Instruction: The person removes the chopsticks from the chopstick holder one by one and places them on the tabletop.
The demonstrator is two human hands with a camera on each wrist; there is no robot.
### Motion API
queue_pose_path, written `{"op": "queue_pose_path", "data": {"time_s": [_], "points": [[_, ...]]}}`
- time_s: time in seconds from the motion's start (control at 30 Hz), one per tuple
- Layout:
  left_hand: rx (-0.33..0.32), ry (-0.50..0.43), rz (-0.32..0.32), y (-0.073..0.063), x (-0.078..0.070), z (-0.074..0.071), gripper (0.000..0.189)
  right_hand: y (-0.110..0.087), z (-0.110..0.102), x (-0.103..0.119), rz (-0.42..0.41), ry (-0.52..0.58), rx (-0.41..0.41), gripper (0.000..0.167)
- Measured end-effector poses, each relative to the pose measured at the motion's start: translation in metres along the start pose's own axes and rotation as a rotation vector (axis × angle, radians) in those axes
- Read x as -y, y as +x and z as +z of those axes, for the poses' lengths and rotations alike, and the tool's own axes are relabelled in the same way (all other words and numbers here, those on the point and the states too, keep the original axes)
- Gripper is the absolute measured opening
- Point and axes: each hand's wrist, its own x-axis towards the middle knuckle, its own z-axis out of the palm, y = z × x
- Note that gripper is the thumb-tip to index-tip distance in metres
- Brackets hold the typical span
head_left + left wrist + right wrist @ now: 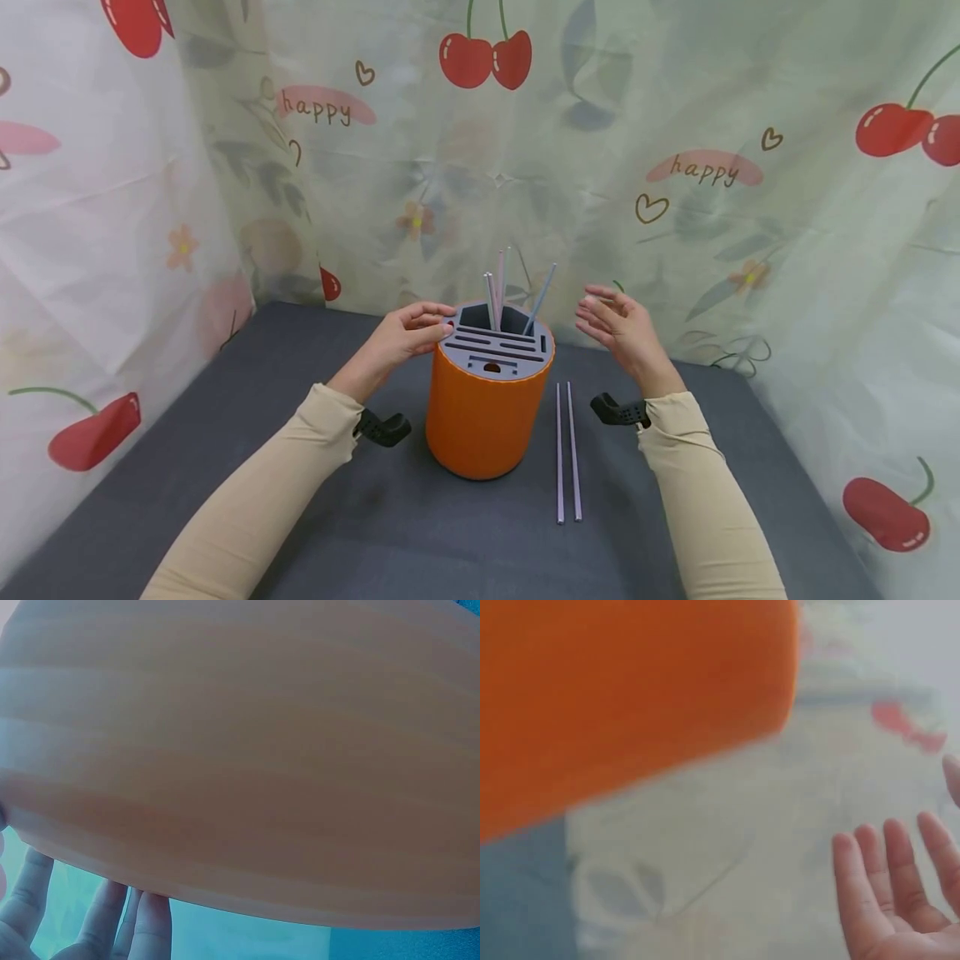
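On my head feed I read the word "happy" (317,108), in brown lettering on pink patches (364,113) of the printed curtain (487,137) behind the grip, once above and left of the left hand (399,337), once above and right of the right hand (624,333).

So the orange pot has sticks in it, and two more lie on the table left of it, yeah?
Not left: in the head view, the two loose sticks lie on the table to the right of the orange pot.
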Motion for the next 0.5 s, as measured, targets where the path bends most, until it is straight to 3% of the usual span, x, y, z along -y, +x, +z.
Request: {"op": "queue_pose_path", "data": {"time_s": [0.1,0.2,0.5], "points": [[0.002,-0.001,0.004,0.0,0.001,-0.001,0.039,-0.004,0.021,0.022,-0.137,0.05,0.007,0.036],[0.002,0.0,0.005,0.002,0.002,-0.001,0.039,-0.005,0.037,0.025,-0.215,0.051,0.033,0.039],[0.004,0.003,-0.008,0.001,0.0,-0.001,0.04,0.003,0.055,0.01,-0.182,0.009,0.059,0.031]]}}
